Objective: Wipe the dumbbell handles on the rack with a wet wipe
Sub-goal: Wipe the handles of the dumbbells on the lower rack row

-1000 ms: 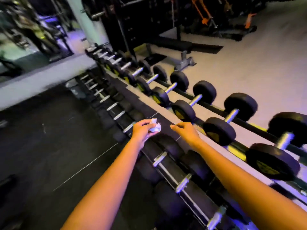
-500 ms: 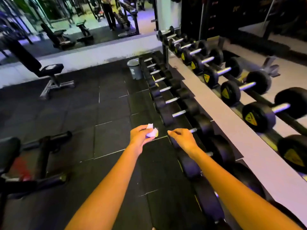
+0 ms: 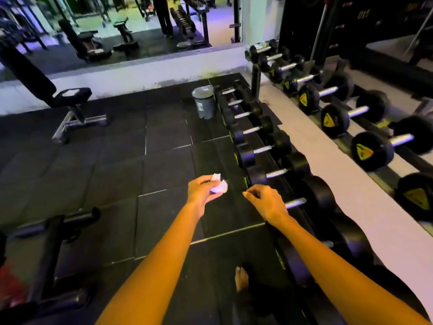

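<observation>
My left hand (image 3: pixel 201 191) grips a crumpled white wet wipe (image 3: pixel 219 186) above the black floor mat, just left of the rack. My right hand (image 3: pixel 267 204) hovers beside it with fingers loosely curled and nothing visible in them, over the near end of a dumbbell handle (image 3: pixel 295 202) on the low row. The lower row of black dumbbells (image 3: pixel 276 173) runs away from me along the rack. A higher row of dumbbells with yellow labels (image 3: pixel 335 120) sits to the right. Neither hand touches a handle.
A grey bin (image 3: pixel 203 102) stands at the far end of the lower row. A black bench (image 3: pixel 70 97) is at the left, another dark frame (image 3: pixel 46 254) at the bottom left. My bare foot (image 3: pixel 241 277) is beside the rack. A white ledge (image 3: pixel 328 165) separates the rows.
The view has swung left and now looks along the rack toward the bin. Both hands keep the same pose, now left of the lower row, the wipe still in my left hand.
</observation>
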The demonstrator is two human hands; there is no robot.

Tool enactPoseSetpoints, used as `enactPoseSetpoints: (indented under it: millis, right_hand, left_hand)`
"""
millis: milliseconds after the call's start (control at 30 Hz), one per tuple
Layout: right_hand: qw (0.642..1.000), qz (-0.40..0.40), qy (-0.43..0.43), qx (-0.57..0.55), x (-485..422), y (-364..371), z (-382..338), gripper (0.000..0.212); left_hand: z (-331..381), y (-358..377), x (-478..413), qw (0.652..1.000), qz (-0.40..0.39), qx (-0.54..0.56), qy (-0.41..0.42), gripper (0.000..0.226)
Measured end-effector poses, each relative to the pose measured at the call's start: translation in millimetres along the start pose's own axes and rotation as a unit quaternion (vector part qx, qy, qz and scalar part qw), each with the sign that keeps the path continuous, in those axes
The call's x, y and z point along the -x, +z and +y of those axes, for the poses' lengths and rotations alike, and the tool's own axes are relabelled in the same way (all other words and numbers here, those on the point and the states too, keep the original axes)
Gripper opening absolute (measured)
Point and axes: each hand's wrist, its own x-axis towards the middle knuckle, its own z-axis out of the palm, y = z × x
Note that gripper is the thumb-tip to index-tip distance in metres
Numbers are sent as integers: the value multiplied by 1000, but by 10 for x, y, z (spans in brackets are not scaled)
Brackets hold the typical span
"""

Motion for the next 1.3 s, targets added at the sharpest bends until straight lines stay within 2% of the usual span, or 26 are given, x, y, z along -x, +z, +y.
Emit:
enactPoseSetpoints:
  millis: [167, 433, 667, 967, 1300]
  right_hand:
    - [999, -33, -8, 19, -1505, 115, -350, 28]
    - [992, -83, -36, 93, -3667, 236, -1116, 26]
    - [992, -80, -45, 82, -5560, 632, -1778, 26]
    - [998, -33, 36, 47, -7796, 765, -2637, 24]
    - [997, 21, 74, 9, -10475, 771, -2937, 25]
  left_hand:
    - [611, 45, -1295, 1000, 25, -14, -1, 12]
    - [1535, -28, -3324, 998, 54, -18, -26, 19]
    - [2295, -212, -5256, 999, 42, -34, -1, 28]
    - [3551, -56, -7671, 996, -61, -70, -9, 28]
    - [4566, 635, -10290, 985, -127, -117, -15, 30]
